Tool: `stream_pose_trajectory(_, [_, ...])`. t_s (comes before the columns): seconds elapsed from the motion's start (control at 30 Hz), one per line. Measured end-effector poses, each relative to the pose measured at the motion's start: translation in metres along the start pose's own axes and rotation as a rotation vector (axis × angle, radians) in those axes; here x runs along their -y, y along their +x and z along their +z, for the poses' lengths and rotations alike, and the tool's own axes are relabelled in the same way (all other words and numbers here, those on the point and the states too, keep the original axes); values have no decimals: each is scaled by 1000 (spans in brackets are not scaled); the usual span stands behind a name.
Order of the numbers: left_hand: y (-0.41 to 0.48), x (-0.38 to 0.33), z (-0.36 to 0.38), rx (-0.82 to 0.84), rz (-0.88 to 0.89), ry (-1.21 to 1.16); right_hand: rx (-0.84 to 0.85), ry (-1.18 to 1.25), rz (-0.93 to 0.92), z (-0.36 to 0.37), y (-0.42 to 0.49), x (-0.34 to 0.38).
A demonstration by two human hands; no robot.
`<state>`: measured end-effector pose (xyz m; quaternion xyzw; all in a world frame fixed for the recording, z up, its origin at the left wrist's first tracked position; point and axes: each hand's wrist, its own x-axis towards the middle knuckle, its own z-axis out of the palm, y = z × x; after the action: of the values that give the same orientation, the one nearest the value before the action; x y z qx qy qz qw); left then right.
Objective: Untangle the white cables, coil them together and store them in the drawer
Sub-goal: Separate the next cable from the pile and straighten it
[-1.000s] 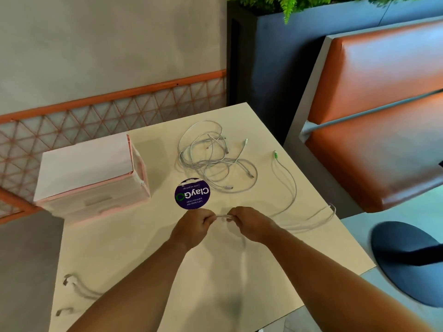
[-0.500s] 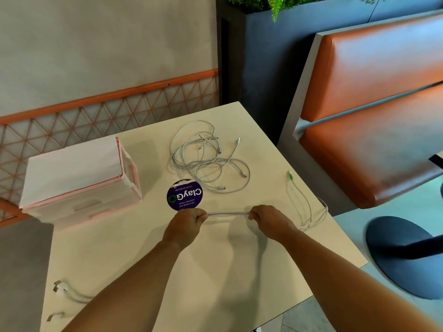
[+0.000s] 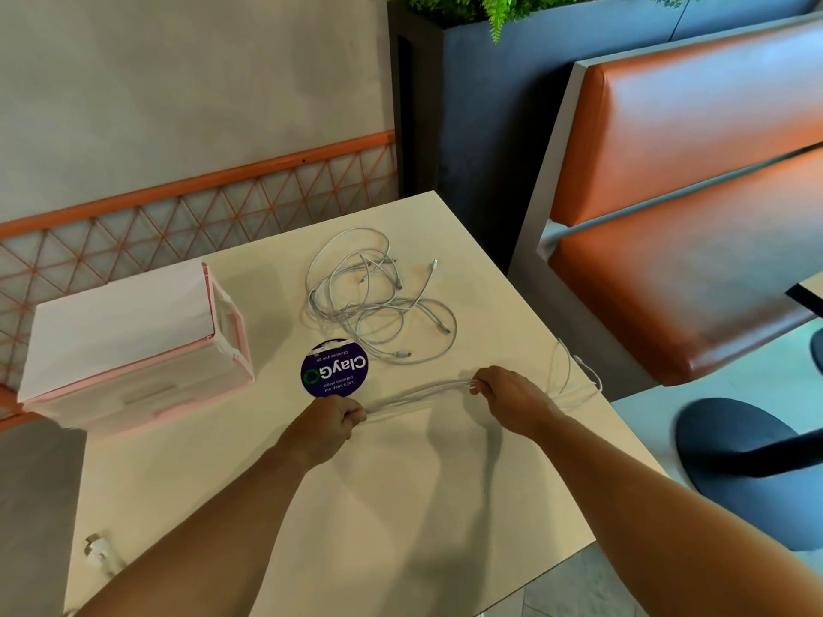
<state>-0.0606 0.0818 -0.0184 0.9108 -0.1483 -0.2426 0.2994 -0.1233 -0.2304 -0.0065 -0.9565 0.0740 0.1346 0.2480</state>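
Observation:
A few strands of white cable [image 3: 418,394] stretch taut between my two hands above the table. My left hand [image 3: 332,423] grips one end of that bundle, fingers curled round it. My right hand [image 3: 507,394] grips the other end, and the cable's tail [image 3: 574,376] loops past it near the table's right edge. A tangled pile of white cables [image 3: 378,305] lies further back on the table. The pink and white drawer box [image 3: 129,336] stands at the left, its drawer closed.
A round purple sticker [image 3: 334,369] marks the cream table [image 3: 401,505] between the pile and my hands. A white plug with cable [image 3: 95,547] lies at the near left edge. An orange bench [image 3: 690,216] and a dark planter [image 3: 467,104] stand to the right.
My hands have drawn apart, the right sliding rightward along the cable, so the stretch between them has grown long. The tail at the right edge has shortened and bunched.

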Motion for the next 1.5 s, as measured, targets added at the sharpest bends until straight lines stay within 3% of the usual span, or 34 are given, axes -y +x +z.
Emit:
stream_pose_trajectory(0.13, [11, -14, -7, 165, -33, 261, 3, 9, -74, -7, 4, 3])
stream_pose_trajectory(0.23, [24, -43, -10, 197, -29, 413, 12, 25, -98, -13, 5, 4])
stream_pose_trajectory(0.4, [35, -106, 5, 115, 209, 259, 2, 80, -117, -20, 4, 1])
stream_pose_trajectory(0.5, [41, -131, 23, 153, 279, 209, -14, 115, -152, -23, 2, 3])
stream_pose_trajectory(0.87, [45, -134, 43, 42, 241, 167, -112, -146, 120, -48, -8, -59])
stream_pose_trajectory(1.17, [53, -124, 33, 39, 170, 91, -146, 12, 32, -51, 1, -90])
stream_pose_trajectory(1.5, [50, -114, 29, 49, 180, 22, -226, -329, 117, -59, 6, -115])
